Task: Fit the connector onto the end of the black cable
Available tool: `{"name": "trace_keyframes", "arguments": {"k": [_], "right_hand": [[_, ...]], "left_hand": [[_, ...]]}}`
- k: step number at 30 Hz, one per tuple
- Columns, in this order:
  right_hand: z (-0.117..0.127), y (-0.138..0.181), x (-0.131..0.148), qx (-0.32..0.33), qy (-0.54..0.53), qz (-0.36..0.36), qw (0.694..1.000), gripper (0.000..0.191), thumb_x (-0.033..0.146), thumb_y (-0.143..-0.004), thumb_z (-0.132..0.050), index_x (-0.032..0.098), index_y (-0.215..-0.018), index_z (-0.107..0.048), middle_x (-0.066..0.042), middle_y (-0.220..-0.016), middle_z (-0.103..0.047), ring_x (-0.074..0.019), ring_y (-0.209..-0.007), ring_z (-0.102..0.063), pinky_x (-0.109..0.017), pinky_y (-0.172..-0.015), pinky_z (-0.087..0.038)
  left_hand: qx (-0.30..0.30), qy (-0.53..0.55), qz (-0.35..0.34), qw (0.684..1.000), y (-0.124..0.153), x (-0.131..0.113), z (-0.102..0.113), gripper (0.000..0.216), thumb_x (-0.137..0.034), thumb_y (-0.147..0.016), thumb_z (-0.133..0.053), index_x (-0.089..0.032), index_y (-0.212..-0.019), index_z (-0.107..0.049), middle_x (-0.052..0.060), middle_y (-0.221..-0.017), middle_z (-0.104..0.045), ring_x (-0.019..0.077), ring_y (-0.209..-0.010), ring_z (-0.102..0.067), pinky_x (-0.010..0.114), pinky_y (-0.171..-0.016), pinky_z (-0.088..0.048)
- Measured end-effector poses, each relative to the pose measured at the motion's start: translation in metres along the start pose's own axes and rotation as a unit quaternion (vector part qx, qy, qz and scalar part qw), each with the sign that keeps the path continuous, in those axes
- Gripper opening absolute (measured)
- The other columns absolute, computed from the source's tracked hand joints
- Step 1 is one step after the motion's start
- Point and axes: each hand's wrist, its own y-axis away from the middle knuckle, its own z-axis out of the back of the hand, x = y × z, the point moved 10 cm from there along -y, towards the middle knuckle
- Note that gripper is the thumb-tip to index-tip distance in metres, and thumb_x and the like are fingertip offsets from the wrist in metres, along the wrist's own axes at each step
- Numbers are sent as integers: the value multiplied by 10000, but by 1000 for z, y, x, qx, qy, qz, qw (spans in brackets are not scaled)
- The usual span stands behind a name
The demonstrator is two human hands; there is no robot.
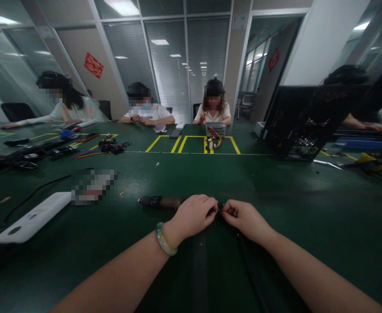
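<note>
My left hand (194,215) and my right hand (245,217) meet over the green table (292,208), both with fingers curled in a pinch. Between the fingertips they grip a thin dark cable (219,210). A dark brownish cylindrical bundle (163,202) lies on the table and runs left from under my left hand. A pale green bracelet (164,241) sits on my left wrist. Black strips (200,269) run from under my hands toward me between my forearms.
A white flat device (34,217) with a black cord lies at the left. Cables and tools (80,148) litter the far left. A black computer case (295,124) stands at the right. Several people sit around the table's far side, near yellow floor-tape marks (191,141).
</note>
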Motion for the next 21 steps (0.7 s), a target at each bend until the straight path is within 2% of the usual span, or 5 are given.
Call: {"name": "trace_keyframes", "arguments": {"k": [5,21], "right_hand": [[-1,0,3,9,-6,5,1000,126,289,-884,-568,214,-873,-668,3,-806,-693,-155,-706,-622,-231,-604,-426],[-4,-1,-3,-8,10,-13,1000,164,325,-881,-572,211,-885,-689,-6,-783,-708,-157,-654,-629,-233,-595,-432]], "left_hand": [[5,-11,-7,1000,0,-1,-1,77,-199,-894,-588,-205,-971,-586,26,-1017,-634,192,-986,-589,370,-913,-456],[9,4,-27,1000,-2,-5,2,91,-196,-882,-609,-203,-972,-624,36,-1071,-648,202,-1010,-585,379,-913,-454]]}}
